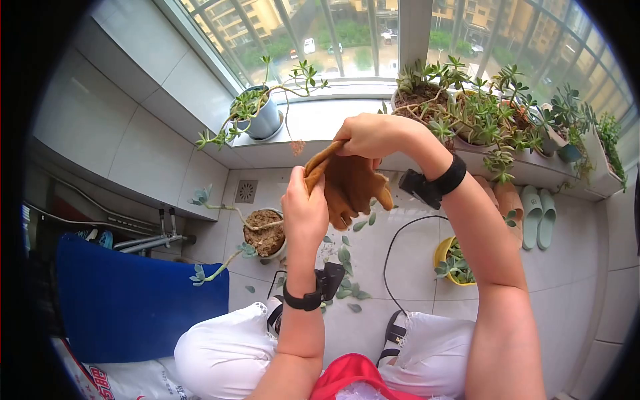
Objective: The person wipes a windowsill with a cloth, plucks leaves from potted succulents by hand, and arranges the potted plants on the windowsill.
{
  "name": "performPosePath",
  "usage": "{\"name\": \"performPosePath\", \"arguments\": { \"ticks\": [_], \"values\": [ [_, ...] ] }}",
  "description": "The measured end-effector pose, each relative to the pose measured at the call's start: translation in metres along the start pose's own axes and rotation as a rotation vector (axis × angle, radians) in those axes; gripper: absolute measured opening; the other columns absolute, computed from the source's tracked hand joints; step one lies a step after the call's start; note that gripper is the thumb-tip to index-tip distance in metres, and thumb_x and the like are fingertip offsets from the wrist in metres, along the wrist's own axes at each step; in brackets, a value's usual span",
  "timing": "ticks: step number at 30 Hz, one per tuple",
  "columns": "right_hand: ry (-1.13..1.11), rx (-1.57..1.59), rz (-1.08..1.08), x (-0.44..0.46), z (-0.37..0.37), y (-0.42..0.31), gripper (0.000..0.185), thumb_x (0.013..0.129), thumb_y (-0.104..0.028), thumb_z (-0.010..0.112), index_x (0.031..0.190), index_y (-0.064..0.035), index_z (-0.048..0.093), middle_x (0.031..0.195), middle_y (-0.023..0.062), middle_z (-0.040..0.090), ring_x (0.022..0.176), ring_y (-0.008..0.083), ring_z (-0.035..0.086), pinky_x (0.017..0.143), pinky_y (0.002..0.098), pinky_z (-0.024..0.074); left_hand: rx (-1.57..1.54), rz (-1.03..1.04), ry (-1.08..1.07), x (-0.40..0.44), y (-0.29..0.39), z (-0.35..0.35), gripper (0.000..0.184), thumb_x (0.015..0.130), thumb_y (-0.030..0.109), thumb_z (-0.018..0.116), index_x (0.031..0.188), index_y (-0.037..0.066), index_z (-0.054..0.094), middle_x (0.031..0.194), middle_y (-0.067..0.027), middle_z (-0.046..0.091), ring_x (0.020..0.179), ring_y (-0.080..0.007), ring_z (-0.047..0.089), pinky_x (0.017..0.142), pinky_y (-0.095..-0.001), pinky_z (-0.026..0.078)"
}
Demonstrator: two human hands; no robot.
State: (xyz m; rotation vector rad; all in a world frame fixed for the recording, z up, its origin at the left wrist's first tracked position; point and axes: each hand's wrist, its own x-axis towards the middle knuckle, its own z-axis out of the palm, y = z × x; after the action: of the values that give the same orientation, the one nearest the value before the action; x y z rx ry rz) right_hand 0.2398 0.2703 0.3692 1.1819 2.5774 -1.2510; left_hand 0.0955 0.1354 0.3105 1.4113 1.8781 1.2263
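A brown work glove (pixel 350 187) hangs in front of me, its fingers drooping toward the floor. My left hand (pixel 305 200) is closed on the left edge of its cuff. Higher up and to the right, my right hand (pixel 373 141) pinches the same cuff, with some fingers hidden behind the wrist and the glove. Whether a second glove is folded in with it, I cannot tell. Just left of my left hand stands a pot of soil (pixel 265 232) with long bare stems ending in pale succulent leaves. Loose green leaves (pixel 344 255) lie scattered on the floor tiles below the glove.
A yellow pot (pixel 455 260) holding green leaves sits to the right. Succulents in pots (pixel 473 110) line the window ledge, with a grey-blue pot (pixel 261 117) at its left. Green slippers (pixel 539 217) rest by the wall. A blue panel (pixel 133 297) and a black cable (pixel 390 247) are nearby.
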Motion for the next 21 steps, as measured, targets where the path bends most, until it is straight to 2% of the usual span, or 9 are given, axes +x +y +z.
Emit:
{"name": "performPosePath", "arguments": {
  "ticks": [2, 3, 6, 9, 13, 16, 17, 20, 21],
  "values": [
    [-0.002, 0.077, -0.023, 0.004, 0.003, -0.001, 0.032, 0.090, -0.024, 0.060, 0.106, 0.0032, 0.067, 0.087, 0.0176, 0.070, 0.068, 0.0253, 0.072, 0.062, 0.0300, 0.0591, -0.378, 0.084, 0.056, 0.005, -0.026, 0.020, 0.022, 0.097, 0.020, 0.055, 0.103, -0.001, 0.053, 0.096, -0.0158, 0.067, 0.091, -0.0300, 0.067, 0.077, -0.0409, 0.051],
    [-0.032, 0.102, -0.018, 0.002, 0.001, -0.004, 0.034, 0.090, -0.025, 0.061, 0.107, 0.0033, 0.066, 0.087, 0.0164, 0.070, 0.070, 0.0252, 0.072, 0.063, 0.0310, 0.0590, -0.642, -0.088, -0.050, -0.003, -0.013, 0.022, 0.029, 0.104, 0.028, 0.047, 0.113, 0.001, 0.052, 0.109, -0.0101, 0.062, 0.101, -0.0218, 0.062, 0.087, -0.0381, 0.051],
    [-0.089, 0.041, -0.043, -0.006, -0.002, -0.009, 0.036, 0.088, -0.027, 0.065, 0.109, 0.0030, 0.066, 0.089, 0.0140, 0.071, 0.076, 0.0252, 0.070, 0.067, 0.0333, 0.0581, -1.180, -0.122, -0.144, -0.019, 0.007, 0.027, 0.044, 0.105, 0.036, 0.041, 0.126, -0.001, 0.050, 0.125, -0.0136, 0.058, 0.114, -0.0227, 0.059, 0.105, -0.0388, 0.047],
    [-0.038, -0.252, -0.097, -0.004, 0.005, -0.002, 0.035, 0.080, -0.023, 0.073, 0.104, 0.0012, 0.067, 0.089, 0.0134, 0.071, 0.084, 0.0248, 0.070, 0.074, 0.0346, 0.0542, -1.352, -0.188, -0.169, -0.034, 0.014, 0.036, 0.055, 0.106, 0.043, 0.035, 0.133, -0.003, 0.047, 0.128, -0.0146, 0.057, 0.116, -0.0244, 0.057, 0.104, -0.0396, 0.046],
    [-0.057, -0.141, -0.137, 0.000, 0.007, 0.004, 0.029, 0.077, -0.014, 0.072, 0.102, 0.0008, 0.067, 0.087, 0.0139, 0.072, 0.082, 0.0254, 0.070, 0.073, 0.0346, 0.0549, -0.906, -0.223, 0.113, -0.047, -0.021, 0.060, 0.048, 0.105, 0.037, 0.042, 0.136, 0.001, 0.045, 0.128, -0.0136, 0.055, 0.114, -0.0225, 0.056, 0.098, -0.0352, 0.043],
    [-0.060, -0.112, -0.184, -0.005, 0.010, -0.015, 0.029, 0.077, -0.015, 0.072, 0.101, 0.0009, 0.067, 0.087, 0.0138, 0.072, 0.083, 0.0258, 0.070, 0.074, 0.0345, 0.0553, -0.580, 0.023, 0.235, -0.050, -0.041, 0.087, 0.038, 0.101, 0.024, 0.054, 0.130, 0.000, 0.048, 0.121, -0.0113, 0.057, 0.110, -0.0218, 0.057, 0.097, -0.0362, 0.043],
    [-0.086, -0.151, -0.244, 0.004, 0.015, -0.008, 0.036, 0.078, -0.019, 0.072, 0.109, -0.0033, 0.066, 0.093, 0.0117, 0.072, 0.081, 0.0244, 0.071, 0.074, 0.0344, 0.0559, -0.608, 0.112, 0.320, -0.049, -0.048, 0.100, 0.036, 0.095, 0.012, 0.062, 0.125, -0.003, 0.050, 0.115, -0.0107, 0.059, 0.107, -0.0218, 0.058, 0.096, -0.0374, 0.043],
    [-0.094, -0.202, 0.022, -0.001, 0.023, -0.021, 0.044, 0.082, -0.026, 0.069, 0.120, -0.0046, 0.061, 0.102, 0.0149, 0.071, 0.091, 0.0265, 0.070, 0.081, 0.0366, 0.0553, -0.639, -0.051, 0.231, -0.039, -0.071, 0.105, 0.035, 0.093, 0.009, 0.063, 0.121, -0.006, 0.051, 0.114, -0.0127, 0.061, 0.104, -0.0258, 0.060, 0.094, -0.0398, 0.045],
    [-0.013, -0.378, 0.020, -0.012, 0.015, -0.027, 0.050, 0.085, -0.032, 0.067, 0.128, -0.0065, 0.057, 0.112, 0.0177, 0.068, 0.098, 0.0282, 0.069, 0.085, 0.0379, 0.0540, -0.305, -0.019, 0.366, -0.033, -0.080, 0.113, 0.032, 0.093, 0.010, 0.063, 0.117, -0.010, 0.053, 0.112, -0.0179, 0.063, 0.103, -0.0310, 0.062, 0.091, -0.0414, 0.046]
  ]
}}
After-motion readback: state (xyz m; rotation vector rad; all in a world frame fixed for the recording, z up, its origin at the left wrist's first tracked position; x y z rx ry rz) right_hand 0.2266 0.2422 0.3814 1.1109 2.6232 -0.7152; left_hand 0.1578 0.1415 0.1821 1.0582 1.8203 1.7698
